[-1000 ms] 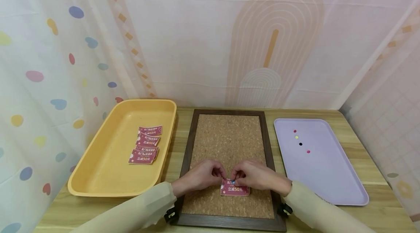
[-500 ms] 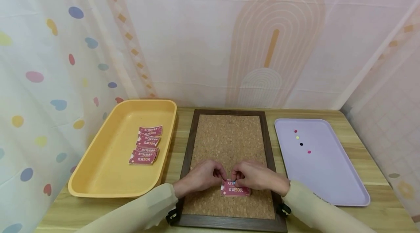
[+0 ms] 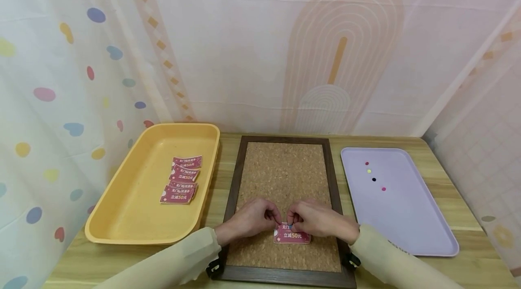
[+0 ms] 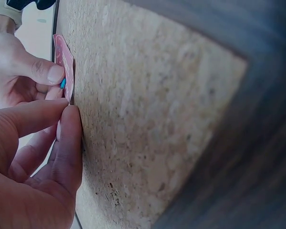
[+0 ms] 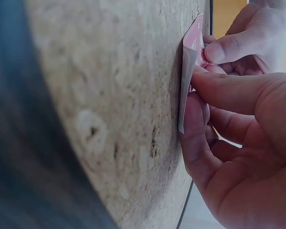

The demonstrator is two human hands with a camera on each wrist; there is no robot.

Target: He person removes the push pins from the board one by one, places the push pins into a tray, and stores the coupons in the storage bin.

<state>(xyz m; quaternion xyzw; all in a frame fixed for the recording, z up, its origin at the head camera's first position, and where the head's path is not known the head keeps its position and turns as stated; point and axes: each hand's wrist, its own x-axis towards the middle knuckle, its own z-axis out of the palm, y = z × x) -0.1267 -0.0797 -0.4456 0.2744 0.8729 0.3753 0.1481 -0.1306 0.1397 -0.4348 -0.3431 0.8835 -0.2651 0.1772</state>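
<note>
A red coupon (image 3: pixel 291 237) with white print lies over the lower part of a dark-framed corkboard (image 3: pixel 285 171). My left hand (image 3: pixel 257 215) pinches its upper left edge between thumb and forefinger. Over the upper right part of the coupon, my right hand (image 3: pixel 315 218) pinches a small blue push pin (image 4: pixel 63 83) against its face. In the right wrist view the coupon (image 5: pixel 187 76) bends and stands partly off the cork. My right fingers hide the pin's tip, so I cannot tell whether it pierces the paper.
A yellow tray (image 3: pixel 122 180) at the left holds several overlapping red coupons (image 3: pixel 177 194). On the right, a lilac tray (image 3: pixel 411 216) carries several small pins, including a black one (image 3: pixel 374 179). A patterned curtain (image 3: pixel 244 54) hangs behind the wooden table (image 3: pixel 480 234).
Both hands keep almost the same place and grip on the coupon and the blue push pin. Only the head view shifts very slightly.
</note>
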